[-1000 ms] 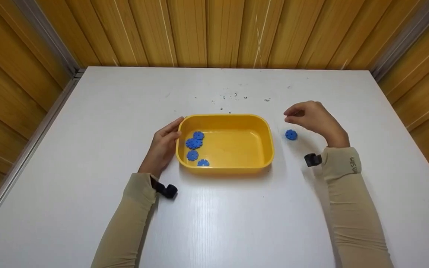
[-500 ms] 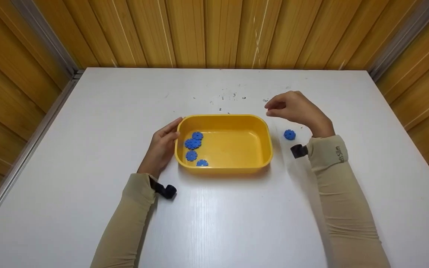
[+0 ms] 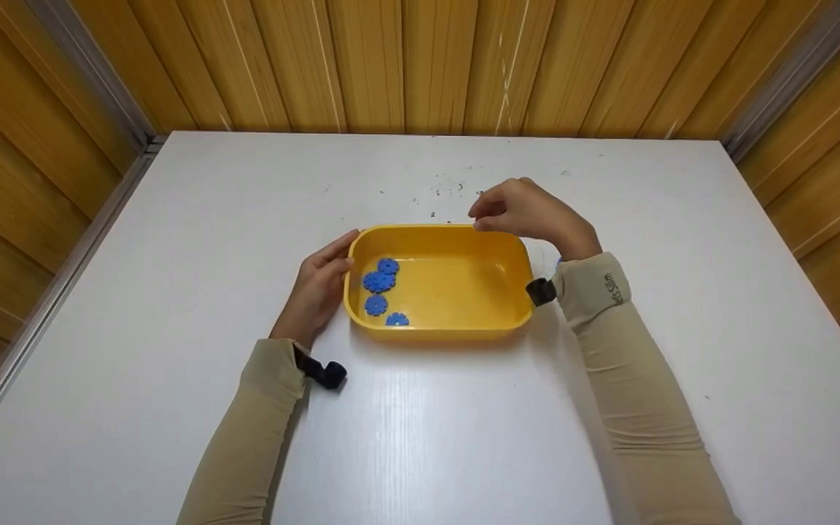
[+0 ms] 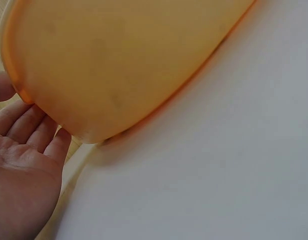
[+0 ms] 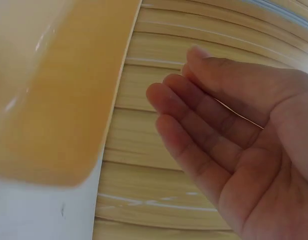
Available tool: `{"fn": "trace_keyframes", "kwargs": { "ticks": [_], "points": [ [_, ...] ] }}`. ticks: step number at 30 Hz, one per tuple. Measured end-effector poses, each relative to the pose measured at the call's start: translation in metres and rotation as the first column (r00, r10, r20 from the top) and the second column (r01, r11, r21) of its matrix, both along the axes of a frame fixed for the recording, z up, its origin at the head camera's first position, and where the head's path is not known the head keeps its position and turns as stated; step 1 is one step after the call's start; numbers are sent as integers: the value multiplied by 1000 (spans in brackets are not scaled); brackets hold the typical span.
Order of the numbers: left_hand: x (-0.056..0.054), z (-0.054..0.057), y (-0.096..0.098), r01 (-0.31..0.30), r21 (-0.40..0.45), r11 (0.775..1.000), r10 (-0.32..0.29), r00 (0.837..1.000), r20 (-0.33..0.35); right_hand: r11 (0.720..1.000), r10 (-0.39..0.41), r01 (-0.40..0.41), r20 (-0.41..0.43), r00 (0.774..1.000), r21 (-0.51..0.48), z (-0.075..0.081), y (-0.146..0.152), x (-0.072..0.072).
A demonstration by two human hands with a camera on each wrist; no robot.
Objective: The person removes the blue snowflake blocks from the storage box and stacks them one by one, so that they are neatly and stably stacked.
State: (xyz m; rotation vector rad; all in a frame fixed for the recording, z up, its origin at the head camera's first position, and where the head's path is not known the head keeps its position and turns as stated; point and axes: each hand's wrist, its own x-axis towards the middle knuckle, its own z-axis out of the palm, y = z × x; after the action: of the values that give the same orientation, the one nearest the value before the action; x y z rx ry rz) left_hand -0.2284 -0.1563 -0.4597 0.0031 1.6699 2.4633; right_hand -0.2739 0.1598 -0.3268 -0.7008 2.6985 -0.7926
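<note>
- Yellow tray (image 3: 456, 292), centre of the desk (image 3: 391, 437): its left wall is gripped by the left hand (image 3: 320, 281); blue discs (image 3: 376, 305) are grouped inside, at left.
- Right hand (image 3: 528, 211), by the far rim: grip relaxed, nothing seen held.
- Step, as judged: tray being steadied; a right-hand hold is probably required next.

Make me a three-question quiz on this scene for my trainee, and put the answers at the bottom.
1. Multiple choice: in the head view, where do the blue discs lie inside the yellow bin?
a) at its right end
b) at its left end
c) spread evenly across it

2. True or false: the right hand is gripping the yellow bin.

3. Fill in the blank: the yellow bin is held at one end by the person's ____ hand.

Key:
1. b
2. False; the right wrist view shows its fingers apart from the yellow bin.
3. left
</note>
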Motion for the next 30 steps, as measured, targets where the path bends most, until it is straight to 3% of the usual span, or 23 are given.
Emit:
{"fn": "trace_keyframes", "kwargs": {
  "ticks": [17,30],
  "points": [
    [-1,1,1,-7,11,1000,6,1000,6,995,95,-97,119,988,10,-21,-58,-6],
    [0,0,-1,17,17,1000,-17,1000,-12,980,185,-195,184,965,35,-42,-96,-12]
  ]
}}
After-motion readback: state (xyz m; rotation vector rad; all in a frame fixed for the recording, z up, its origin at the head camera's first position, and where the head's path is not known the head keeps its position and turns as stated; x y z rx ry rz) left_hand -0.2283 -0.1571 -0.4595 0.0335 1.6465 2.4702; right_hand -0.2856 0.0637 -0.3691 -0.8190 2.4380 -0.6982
